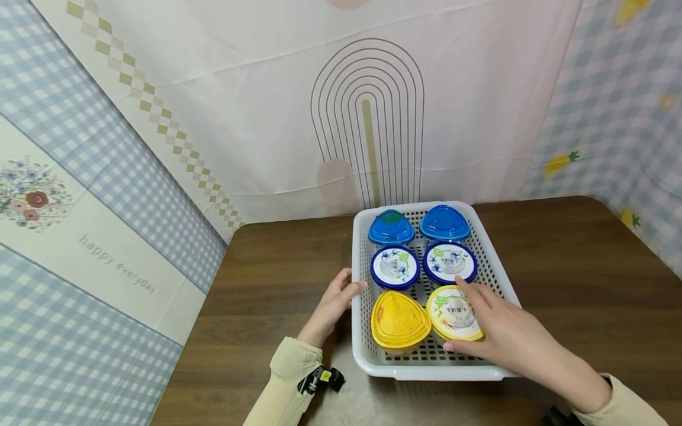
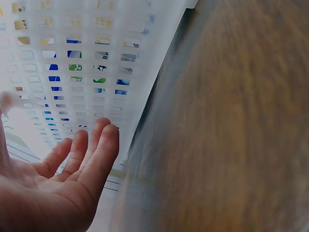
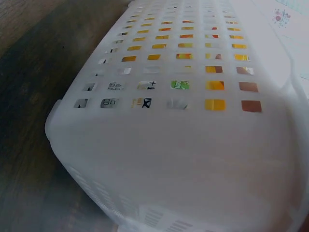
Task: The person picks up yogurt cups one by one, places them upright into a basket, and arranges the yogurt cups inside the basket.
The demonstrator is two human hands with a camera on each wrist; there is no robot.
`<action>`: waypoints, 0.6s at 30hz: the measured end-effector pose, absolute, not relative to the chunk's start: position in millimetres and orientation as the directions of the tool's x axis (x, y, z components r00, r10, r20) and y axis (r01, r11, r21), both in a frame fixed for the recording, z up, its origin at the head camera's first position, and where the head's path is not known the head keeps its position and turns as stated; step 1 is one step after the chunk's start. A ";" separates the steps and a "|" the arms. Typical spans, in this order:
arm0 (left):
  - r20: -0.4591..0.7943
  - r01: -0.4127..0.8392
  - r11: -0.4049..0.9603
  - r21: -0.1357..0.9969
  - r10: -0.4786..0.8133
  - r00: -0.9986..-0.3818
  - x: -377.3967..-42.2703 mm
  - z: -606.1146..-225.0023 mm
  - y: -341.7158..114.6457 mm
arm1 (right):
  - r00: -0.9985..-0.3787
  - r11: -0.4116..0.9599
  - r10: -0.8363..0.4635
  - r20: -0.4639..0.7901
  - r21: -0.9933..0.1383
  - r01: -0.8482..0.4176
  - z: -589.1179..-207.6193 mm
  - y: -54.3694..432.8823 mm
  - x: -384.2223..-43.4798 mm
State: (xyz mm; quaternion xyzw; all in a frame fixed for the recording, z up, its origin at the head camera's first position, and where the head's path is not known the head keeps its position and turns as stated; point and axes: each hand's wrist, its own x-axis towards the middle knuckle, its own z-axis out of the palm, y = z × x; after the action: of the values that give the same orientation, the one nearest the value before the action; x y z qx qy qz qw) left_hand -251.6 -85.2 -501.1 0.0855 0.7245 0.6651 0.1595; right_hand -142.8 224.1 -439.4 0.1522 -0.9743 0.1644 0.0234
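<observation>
A white perforated plastic basket (image 1: 498, 260) holds several lidded plastic cups. My right hand (image 1: 506, 328) spans a round cup with a yellow-rimmed white lid (image 1: 454, 312) at the near right; its thumb is at the near edge and its fingers at the far edge. My left hand (image 1: 333, 302) is at the basket's left side, thumb on the rim. In the left wrist view its fingers (image 2: 99, 159) extend loosely along the perforated wall. Beside the round cup sits a cup with a yellow triangular lid (image 1: 399, 322). The right wrist view mostly shows the basket wall (image 3: 169, 145).
In the middle row are two round cups with blue-rimmed printed lids, one left (image 1: 395, 267) and one right (image 1: 450, 262). Behind them stand two cups with blue triangular lids (image 1: 391, 228). The basket rests on a brown wooden table (image 1: 277, 266), with a patterned cloth (image 1: 256, 118) hanging behind.
</observation>
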 end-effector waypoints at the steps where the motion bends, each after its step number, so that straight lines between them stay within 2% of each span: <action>1: -0.114 -0.086 0.099 0.991 0.334 -0.936 -251.3 -501.0 -85.1 | -0.953 0.900 -0.288 0.092 -0.315 -0.303 -439.1 224.3 -142.5; 8: -0.104 -0.076 0.099 0.992 0.317 -0.943 -248.6 -498.1 -84.8 | -0.954 0.891 -0.285 0.093 -0.341 -0.299 -436.4 225.8 -140.3; 18: -0.065 -0.007 0.209 0.978 0.270 -0.961 -245.7 -492.0 -88.6 | -0.968 0.878 -0.246 0.050 -0.413 -0.244 -426.2 228.4 -137.3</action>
State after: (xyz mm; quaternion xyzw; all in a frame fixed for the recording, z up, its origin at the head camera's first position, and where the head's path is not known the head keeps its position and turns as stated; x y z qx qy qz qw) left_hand -245.7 -88.6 -492.0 0.0854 0.7696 0.6229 0.1112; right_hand -137.3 228.4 -426.2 0.1264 -0.9689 0.2128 -0.0019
